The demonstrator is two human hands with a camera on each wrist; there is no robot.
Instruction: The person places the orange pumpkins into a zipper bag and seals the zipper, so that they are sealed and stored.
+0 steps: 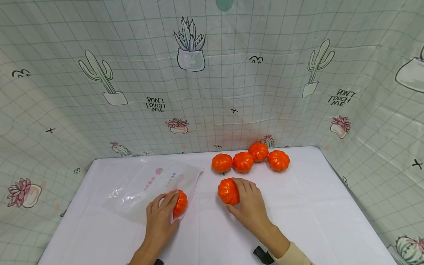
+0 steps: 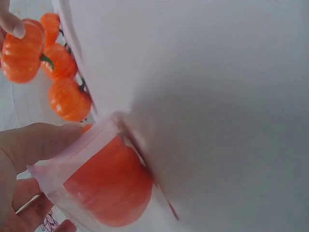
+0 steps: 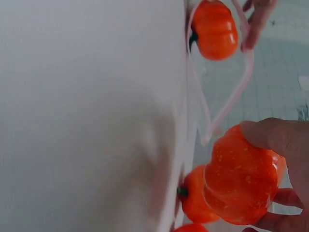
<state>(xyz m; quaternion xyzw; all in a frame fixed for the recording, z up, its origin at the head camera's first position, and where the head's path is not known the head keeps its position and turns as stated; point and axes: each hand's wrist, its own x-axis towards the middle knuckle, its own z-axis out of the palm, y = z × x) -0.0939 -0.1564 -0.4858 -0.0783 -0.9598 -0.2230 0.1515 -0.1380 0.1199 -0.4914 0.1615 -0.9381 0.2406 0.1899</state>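
A clear zip bag (image 1: 132, 191) with a pink-edged mouth lies flat on the left side of the table. My left hand (image 1: 161, 215) pinches the upper layer at its mouth, lifting it in the left wrist view. Just inside that mouth sits a small orange pumpkin (image 2: 113, 186), seen through the plastic. My right hand (image 1: 250, 206) grips another small orange pumpkin (image 3: 244, 179) by its side, to the right of the bag's mouth. In the right wrist view, the bag's pink rim (image 3: 234, 99) stands parted around the first pumpkin.
Several more orange pumpkins (image 1: 243, 162) stand in a loose row near the table's back edge. White cloth covers the table (image 1: 314, 206). A patterned curtain (image 1: 212, 88) hangs behind it and at both sides.
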